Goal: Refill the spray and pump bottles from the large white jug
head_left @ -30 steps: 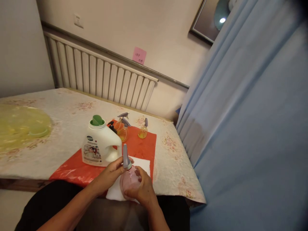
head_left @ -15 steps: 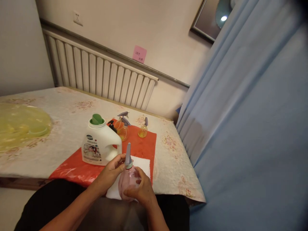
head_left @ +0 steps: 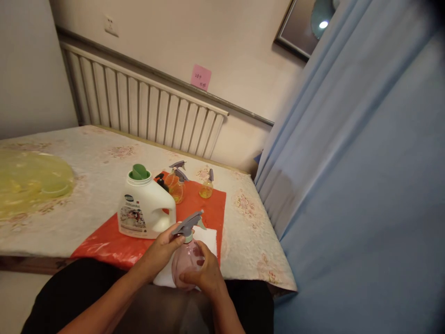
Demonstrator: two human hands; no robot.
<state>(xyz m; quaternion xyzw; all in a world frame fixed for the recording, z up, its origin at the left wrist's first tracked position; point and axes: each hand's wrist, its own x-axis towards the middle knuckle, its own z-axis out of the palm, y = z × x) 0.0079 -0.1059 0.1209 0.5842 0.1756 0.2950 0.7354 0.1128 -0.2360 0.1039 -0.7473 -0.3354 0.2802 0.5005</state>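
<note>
A pink see-through spray bottle (head_left: 184,262) with a grey trigger head (head_left: 187,225) is held upright over my lap, close to the table edge. My right hand (head_left: 205,273) wraps round its body from the right. At its neck, the fingers of my left hand (head_left: 167,246) grip the spray head, whose nozzle points to the right. Behind the bottle lies a folded white cloth (head_left: 209,239). Left of it stands a large white jug (head_left: 146,211) with a green cap piece (head_left: 139,171) in its mouth.
Several spray bottles stand at the back of the red mat (head_left: 198,208), among them a yellow one (head_left: 206,189), an orange one (head_left: 178,191) and a black pump top (head_left: 160,178). A yellow translucent sheet (head_left: 34,181) lies far left. A blue curtain (head_left: 340,162) hangs at the right.
The grey spray head has turned on the bottle's neck, its nozzle swinging from facing away to the right. My left fingers moved with it; my right hand keeps its hold.
</note>
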